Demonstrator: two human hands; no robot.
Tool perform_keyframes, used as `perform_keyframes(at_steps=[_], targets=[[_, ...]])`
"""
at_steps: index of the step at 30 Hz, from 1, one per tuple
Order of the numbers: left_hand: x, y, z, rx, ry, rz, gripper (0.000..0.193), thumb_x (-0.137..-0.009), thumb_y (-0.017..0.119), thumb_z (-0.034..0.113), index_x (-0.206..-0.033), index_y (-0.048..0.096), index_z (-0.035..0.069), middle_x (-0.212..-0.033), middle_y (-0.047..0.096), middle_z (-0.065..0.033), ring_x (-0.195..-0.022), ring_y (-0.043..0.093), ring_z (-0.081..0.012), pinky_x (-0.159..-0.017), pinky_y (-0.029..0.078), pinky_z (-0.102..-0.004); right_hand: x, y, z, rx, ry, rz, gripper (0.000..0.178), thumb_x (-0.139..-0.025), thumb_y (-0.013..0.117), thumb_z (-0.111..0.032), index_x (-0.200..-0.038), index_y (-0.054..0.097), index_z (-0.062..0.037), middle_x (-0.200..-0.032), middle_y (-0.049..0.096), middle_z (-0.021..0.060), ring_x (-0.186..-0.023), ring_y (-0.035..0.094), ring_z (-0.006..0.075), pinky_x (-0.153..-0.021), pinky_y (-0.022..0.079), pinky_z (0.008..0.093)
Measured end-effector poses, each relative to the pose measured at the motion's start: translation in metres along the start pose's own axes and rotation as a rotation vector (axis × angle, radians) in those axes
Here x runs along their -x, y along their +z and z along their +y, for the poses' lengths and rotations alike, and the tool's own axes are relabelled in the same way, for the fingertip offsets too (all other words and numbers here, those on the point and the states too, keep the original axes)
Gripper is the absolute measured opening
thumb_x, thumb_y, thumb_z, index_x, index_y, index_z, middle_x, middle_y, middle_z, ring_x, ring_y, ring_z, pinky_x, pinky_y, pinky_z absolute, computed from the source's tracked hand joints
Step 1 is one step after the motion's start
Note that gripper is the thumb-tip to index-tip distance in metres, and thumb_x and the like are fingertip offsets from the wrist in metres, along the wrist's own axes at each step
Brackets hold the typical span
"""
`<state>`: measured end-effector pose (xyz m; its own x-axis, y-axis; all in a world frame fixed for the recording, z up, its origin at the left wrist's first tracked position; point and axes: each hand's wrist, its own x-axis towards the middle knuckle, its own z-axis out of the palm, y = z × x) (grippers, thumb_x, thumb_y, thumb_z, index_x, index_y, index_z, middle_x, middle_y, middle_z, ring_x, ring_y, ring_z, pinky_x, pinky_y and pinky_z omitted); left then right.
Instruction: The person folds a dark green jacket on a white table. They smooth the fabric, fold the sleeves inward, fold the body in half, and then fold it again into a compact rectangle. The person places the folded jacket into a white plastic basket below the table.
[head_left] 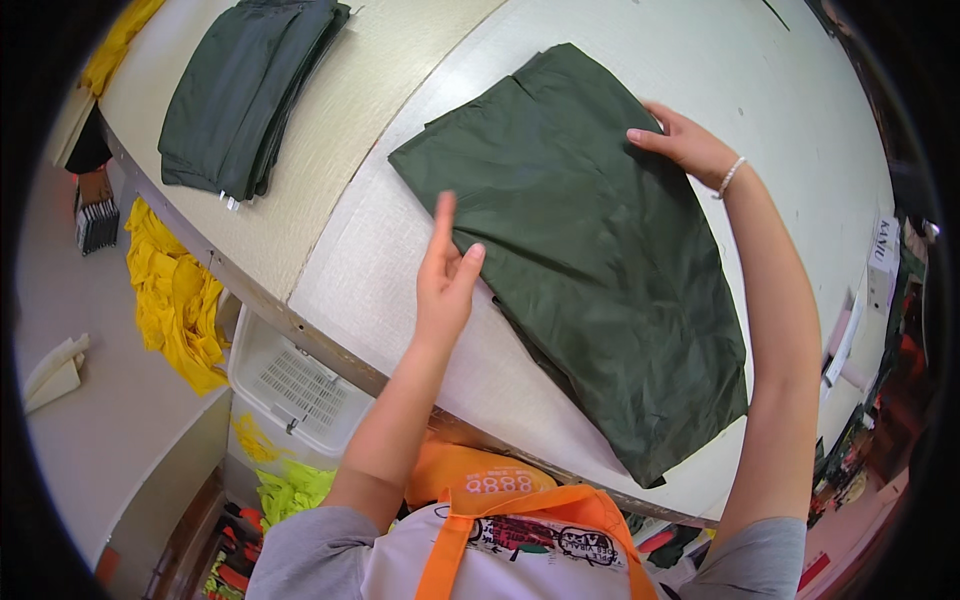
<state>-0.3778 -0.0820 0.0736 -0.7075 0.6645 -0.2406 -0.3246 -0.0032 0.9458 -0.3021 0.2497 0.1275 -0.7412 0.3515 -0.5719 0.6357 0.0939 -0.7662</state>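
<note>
A dark green folded garment [600, 240], smooth and slightly shiny, lies slantwise on the white tabletop, its kind not certain. My left hand [448, 275] is at the garment's left edge, index finger stretched out and thumb apart, nothing held in it. On the far right edge rests my right hand [690, 145], with a pale beaded bracelet at the wrist. Its thumb lies over the cloth while the fingers curve along the edge, with a gap between them. Further left, a stack of folded dark green garments [245, 100] sits on the table, small white labels poking out.
The table's wooden edge [300, 325] runs between me and the work. Below it stand a white plastic basket [335, 425] and a heap of yellow cloth [170, 290]. Bright lime cloth [295, 490] lies lower down. Along the right rim are assorted items, partly blurred.
</note>
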Motion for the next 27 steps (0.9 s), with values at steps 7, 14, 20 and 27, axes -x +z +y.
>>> perform_keyframes(at_steps=[7, 14, 20, 27], targets=[[-0.020, 0.018, 0.033, -0.342, -0.201, -0.102, 0.056, -0.081, 0.063, 0.002, -0.134, 0.047, -0.002, -0.119, 0.060, -0.0119, -0.102, 0.058, -0.0145, -0.091, 0.045, -0.0258, 0.028, -0.006, -0.013, 0.373, -0.102, -0.222, 0.070, -0.073, 0.069, -0.003, -0.139, 0.046, -0.0157, -0.136, 0.050, 0.0073, -0.120, 0.049, 0.0198, -0.106, 0.035, 0.0303], [0.030, 0.023, 0.152, -0.451, -0.577, -0.479, 0.029, -0.083, 0.059, 0.010, -0.106, 0.064, -0.007, -0.091, 0.066, -0.0100, -0.081, 0.059, -0.0102, -0.073, 0.046, -0.0239, 0.129, -0.033, -0.107, 0.955, -0.119, -0.235, 0.016, -0.068, 0.077, -0.012, -0.073, 0.066, -0.0018, -0.085, 0.061, 0.0099, -0.082, 0.055, 0.0175, -0.073, 0.045, 0.0319], [0.025, 0.001, 0.026, 0.592, -0.960, -0.225, 0.027, -0.091, 0.056, 0.030, -0.085, 0.063, 0.004, -0.058, 0.055, 0.0030, -0.043, 0.039, -0.0049, -0.043, 0.031, -0.0205, 0.103, -0.038, -0.042, 0.278, -0.006, -0.070, 0.058, -0.076, 0.068, -0.055, -0.089, 0.069, 0.0013, -0.085, 0.066, 0.0082, -0.075, 0.060, 0.0144, -0.069, 0.049, 0.0276], [0.050, 0.012, 0.005, -0.148, -0.443, -0.006, 0.025, -0.093, 0.059, 0.025, -0.100, 0.062, 0.001, -0.073, 0.059, 0.0000, -0.060, 0.050, -0.0073, -0.056, 0.038, -0.0210, 0.051, -0.029, 0.040, -0.092, 0.107, -0.124, 0.043, -0.088, 0.058, -0.050, -0.102, 0.065, -0.0094, -0.089, 0.062, -0.0002, -0.080, 0.054, 0.0081, -0.073, 0.046, 0.0246]])
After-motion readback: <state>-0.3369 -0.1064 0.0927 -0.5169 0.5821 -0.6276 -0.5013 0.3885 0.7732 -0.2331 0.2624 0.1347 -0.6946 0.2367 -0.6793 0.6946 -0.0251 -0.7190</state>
